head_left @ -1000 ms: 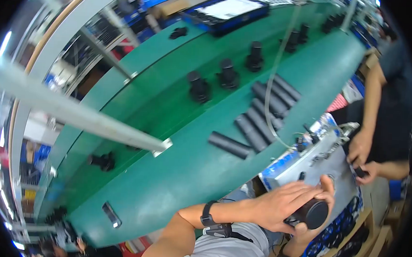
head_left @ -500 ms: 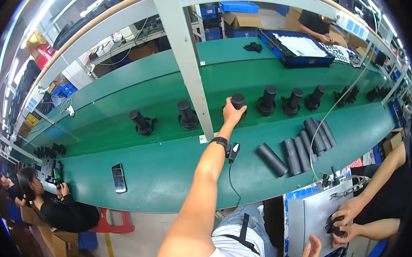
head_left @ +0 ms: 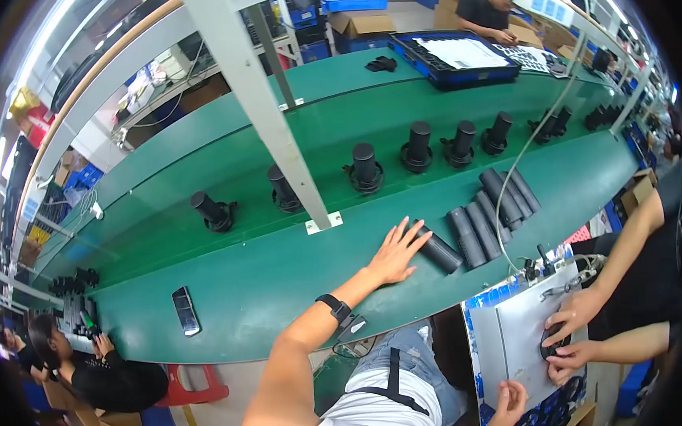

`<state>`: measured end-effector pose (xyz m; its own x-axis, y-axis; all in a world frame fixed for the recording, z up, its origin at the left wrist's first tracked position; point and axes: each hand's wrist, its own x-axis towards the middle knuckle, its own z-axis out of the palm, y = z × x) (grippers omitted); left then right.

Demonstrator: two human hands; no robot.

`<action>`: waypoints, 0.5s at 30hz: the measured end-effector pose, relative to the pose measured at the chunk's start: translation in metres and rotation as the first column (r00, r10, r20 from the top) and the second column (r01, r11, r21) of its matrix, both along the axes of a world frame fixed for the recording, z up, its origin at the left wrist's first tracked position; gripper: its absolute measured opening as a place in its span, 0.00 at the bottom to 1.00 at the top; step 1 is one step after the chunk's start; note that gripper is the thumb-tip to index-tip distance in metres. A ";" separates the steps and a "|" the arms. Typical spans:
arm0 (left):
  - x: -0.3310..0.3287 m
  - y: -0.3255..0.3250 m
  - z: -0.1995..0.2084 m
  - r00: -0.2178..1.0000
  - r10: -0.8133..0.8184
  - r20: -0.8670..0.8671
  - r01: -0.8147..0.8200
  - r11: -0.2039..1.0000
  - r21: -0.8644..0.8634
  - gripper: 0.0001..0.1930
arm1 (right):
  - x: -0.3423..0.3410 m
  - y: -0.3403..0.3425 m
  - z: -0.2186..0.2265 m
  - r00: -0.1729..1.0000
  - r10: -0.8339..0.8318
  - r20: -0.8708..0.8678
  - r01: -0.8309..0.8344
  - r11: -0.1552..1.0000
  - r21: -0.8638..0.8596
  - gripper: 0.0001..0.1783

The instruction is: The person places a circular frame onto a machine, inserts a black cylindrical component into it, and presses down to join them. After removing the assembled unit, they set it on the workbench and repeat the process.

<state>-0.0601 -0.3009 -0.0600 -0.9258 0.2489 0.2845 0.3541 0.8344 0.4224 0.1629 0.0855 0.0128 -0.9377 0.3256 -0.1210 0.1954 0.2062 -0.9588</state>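
Observation:
My left hand (head_left: 395, 257), a black band on its wrist, reaches over the green bench with fingers spread. Its fingertips are at the near left end of a black tube (head_left: 442, 254) lying on the bench; whether they touch it I cannot tell. My right hand (head_left: 508, 408) is low at the right, beside a grey metal plate (head_left: 488, 352); its fingers are loosely bent and no object shows in them. Several more black tubes (head_left: 468, 239) lie side by side just right of the first. Beyond, a black tube in a ring-shaped base (head_left: 366, 169) stands upright.
Several similar upright pieces (head_left: 418, 148) line the green channel. A white metal post (head_left: 262, 108) rises from the bench. A phone (head_left: 185, 310) lies at left. A co-worker's hands (head_left: 575, 312) hold a round black part over the plate. A thin cable (head_left: 513, 164) hangs at right.
My left hand has let go of the upright black piece in the channel and come back toward the lying tubes. My right hand's fingers are more bent. The view has shifted slightly.

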 end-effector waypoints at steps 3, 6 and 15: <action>0.000 0.017 -0.023 0.999 -0.031 0.033 0.033 0.998 -0.045 0.47 | -0.006 -0.025 0.015 0.998 -0.028 -0.052 0.027 0.999 -0.027 0.12; -0.016 0.025 -0.020 0.999 -0.006 -0.045 0.001 0.994 -0.105 0.48 | -0.008 -0.041 0.018 0.996 -0.046 -0.072 0.043 0.998 -0.042 0.12; -0.022 0.018 0.007 0.933 -0.240 0.269 0.184 0.959 0.216 0.30 | -0.011 -0.057 0.020 0.995 0.098 -0.023 -0.101 0.974 -0.202 0.14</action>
<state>-0.0821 -0.2826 -0.0526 -0.9058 0.4176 0.0715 0.3530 0.6507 0.6723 0.1520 0.0285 0.0329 -0.9661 0.2004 -0.1628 0.1711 0.0248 -0.9849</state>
